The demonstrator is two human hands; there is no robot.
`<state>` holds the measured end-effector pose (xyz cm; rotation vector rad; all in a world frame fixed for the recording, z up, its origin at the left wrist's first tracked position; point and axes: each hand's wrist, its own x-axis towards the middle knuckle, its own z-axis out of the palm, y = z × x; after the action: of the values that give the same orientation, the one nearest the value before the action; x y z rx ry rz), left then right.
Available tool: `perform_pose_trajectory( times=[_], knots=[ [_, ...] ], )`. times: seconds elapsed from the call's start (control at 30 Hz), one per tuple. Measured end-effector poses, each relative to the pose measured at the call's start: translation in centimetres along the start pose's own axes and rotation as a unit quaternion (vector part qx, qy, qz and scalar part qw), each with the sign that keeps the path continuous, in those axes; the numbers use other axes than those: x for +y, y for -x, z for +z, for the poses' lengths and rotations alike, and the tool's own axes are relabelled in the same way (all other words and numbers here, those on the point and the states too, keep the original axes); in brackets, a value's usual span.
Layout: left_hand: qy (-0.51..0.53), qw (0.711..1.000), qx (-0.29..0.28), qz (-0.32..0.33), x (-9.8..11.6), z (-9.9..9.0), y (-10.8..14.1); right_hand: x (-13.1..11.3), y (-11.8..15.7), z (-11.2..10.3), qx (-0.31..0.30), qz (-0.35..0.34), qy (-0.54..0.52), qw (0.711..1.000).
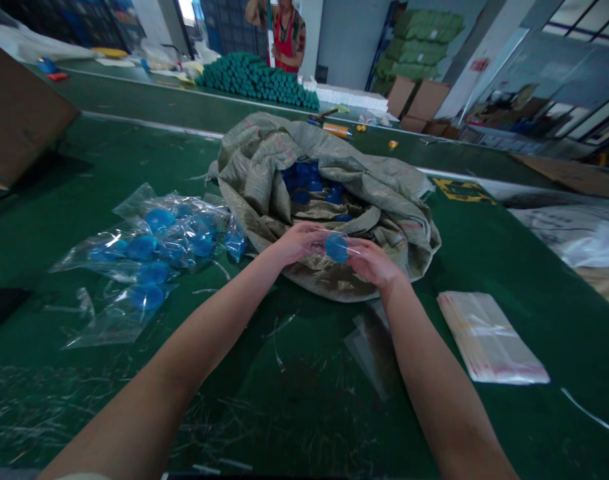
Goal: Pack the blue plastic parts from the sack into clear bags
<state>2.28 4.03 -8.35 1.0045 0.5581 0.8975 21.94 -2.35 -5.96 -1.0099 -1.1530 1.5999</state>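
A round blue plastic cap sits at the middle of the frame, its flat face turned up toward the camera and tipped slightly. A thin clear plastic film runs across it from side to side. The left hand and right hand both stand narrow, fingers curled in, and hold the cap and film between them from either side, just above the near fold of a grey woven sack.

The sack lies slumped open on the green tabletop, with loose blue caps showing in its mouth, directly beyond the hands. To the left, just beside the sack, lies a heap of blue caps sealed in clear plastic bags. Well to the right of the right hand lies a flat stack of unused clear bags, and a loose clear sheet lies below the right hand, near the forearm.

Thin clear scraps are strewn across the tabletop. A metal-edged strip runs behind the sack, and beyond it lie rows of green rolls. A person in a red apron stands farther off at the top of the frame.
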Motion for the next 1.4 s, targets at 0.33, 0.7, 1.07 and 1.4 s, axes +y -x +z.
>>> perform_pose_trajectory(
  times=[0.33, 0.7, 1.07, 1.4],
  knots=[
    [0.024, 0.997, -0.016, -0.073, -0.6, -0.6, -0.1, 0.8, -0.3, -0.1, -0.029, -0.007, 0.004, 1.000],
    [0.015, 1.000, 0.014, -0.001, 0.3, 0.4, 0.1, 1.5, -1.4, -0.6, 0.098, -0.050, -0.002, 0.994],
    [-0.025, 0.996, 0.088, -0.005, -0.1, 1.1, 0.0, 1.6, -1.4, -0.9, 0.160, -0.042, 0.016, 0.986],
    [0.023, 0.997, 0.065, 0.032, -0.8, 1.1, 0.0, 2.6, -2.3, 1.0, 0.234, -0.062, -0.006, 0.970]
  ],
)
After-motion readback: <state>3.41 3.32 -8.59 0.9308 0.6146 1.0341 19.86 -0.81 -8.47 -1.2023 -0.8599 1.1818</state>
